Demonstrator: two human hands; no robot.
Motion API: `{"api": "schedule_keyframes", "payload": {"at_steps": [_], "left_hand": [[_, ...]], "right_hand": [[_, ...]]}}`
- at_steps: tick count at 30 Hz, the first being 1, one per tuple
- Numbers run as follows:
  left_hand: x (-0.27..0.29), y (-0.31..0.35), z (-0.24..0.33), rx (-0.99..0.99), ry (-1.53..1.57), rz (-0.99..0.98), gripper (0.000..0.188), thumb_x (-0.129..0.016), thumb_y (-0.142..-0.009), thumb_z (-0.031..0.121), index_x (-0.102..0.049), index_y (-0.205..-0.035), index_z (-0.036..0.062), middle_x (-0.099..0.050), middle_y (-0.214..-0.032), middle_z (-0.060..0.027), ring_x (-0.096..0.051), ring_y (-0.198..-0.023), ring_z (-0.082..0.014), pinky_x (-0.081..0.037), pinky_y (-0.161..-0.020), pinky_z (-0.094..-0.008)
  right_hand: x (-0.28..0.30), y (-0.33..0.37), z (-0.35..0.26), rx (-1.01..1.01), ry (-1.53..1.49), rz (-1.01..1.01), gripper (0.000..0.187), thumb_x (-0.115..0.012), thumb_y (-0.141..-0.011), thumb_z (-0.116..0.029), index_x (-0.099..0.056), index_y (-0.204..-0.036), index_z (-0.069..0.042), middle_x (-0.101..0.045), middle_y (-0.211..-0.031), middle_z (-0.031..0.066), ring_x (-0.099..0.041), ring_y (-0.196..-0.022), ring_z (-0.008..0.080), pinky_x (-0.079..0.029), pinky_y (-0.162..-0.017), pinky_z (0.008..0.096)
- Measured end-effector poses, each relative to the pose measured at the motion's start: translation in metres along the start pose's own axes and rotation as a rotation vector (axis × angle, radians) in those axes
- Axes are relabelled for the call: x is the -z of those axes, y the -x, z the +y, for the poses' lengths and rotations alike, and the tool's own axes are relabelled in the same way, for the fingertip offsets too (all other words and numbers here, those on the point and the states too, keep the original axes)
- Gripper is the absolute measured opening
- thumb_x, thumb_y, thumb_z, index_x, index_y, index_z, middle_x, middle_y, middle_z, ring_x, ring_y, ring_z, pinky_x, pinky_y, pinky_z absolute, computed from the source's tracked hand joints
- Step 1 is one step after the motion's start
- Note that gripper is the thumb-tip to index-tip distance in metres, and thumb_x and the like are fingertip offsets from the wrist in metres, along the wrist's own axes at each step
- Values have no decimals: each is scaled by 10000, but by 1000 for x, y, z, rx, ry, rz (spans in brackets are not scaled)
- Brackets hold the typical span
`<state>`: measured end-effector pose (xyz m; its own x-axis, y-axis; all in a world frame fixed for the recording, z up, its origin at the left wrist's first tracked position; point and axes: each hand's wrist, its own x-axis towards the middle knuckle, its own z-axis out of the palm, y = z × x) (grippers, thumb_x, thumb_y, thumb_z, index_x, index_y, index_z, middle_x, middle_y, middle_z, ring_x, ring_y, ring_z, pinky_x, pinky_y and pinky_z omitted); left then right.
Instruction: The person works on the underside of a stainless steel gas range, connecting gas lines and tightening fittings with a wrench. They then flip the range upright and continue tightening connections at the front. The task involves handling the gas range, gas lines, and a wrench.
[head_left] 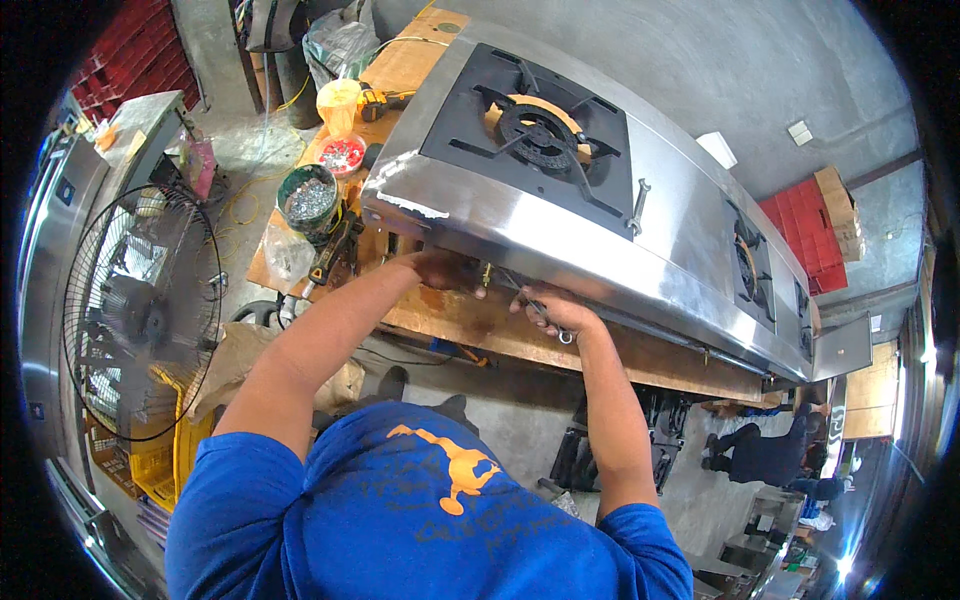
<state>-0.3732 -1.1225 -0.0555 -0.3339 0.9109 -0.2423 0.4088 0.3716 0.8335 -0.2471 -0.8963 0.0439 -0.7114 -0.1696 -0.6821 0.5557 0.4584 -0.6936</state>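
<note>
A long stainless steel gas stove (480,195) lies across the bench in front of me. My right hand (550,308) is closed around a combination wrench (543,311), whose ring end sticks out below the fingers. The wrench's other end points up left, toward a small brass fitting (487,274) under the stove's front edge. Beside that fitting is my left hand (448,270), in shadow with its fingers curled; what they grip is hidden. A second wrench (640,208) rests on the stove top, right of the nearest burner (540,135).
Left on the wooden bench (430,35) are a green bucket of small metal parts (308,198), a tub of red pieces (341,155) and power drills (335,250). A wire-caged fan (145,310) stands at left. Another person (765,450) is far right.
</note>
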Motion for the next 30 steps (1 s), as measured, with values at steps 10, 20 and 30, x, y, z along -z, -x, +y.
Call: {"api": "schedule_keyframes", "payload": {"at_steps": [10,20,30], "left_hand": [[-7,-7,-11,-206,351,-5,753,-619,-758,632,-554,-1226,46,-566,-1225,-198,-514,-1138,-353,-381,-981,-442],[9,1,13,-64,24,-94,682,-654,-734,607,-600,-1114,44,-588,-1137,-190,-528,-1072,-323,-402,-922,-473],[0,-6,-1,-104,-60,131,609,-663,-769,494,-545,-1188,68,-574,-1174,-177,-519,-1073,-317,-395,-939,-458]], "right_hand": [[-35,5,11,-2,-313,232,378,-393,-1004,-314,-609,-904,-19,-381,-505,-18,-319,-384,90,-276,-371,238],[-40,14,19,-19,-494,146,368,-461,-974,-365,-498,-747,-78,-330,-496,-30,-285,-377,89,-217,-358,256],[-105,3,17,36,-857,373,371,-517,-950,-416,-491,-768,-93,-342,-496,-18,-294,-369,97,-234,-356,266]]}}
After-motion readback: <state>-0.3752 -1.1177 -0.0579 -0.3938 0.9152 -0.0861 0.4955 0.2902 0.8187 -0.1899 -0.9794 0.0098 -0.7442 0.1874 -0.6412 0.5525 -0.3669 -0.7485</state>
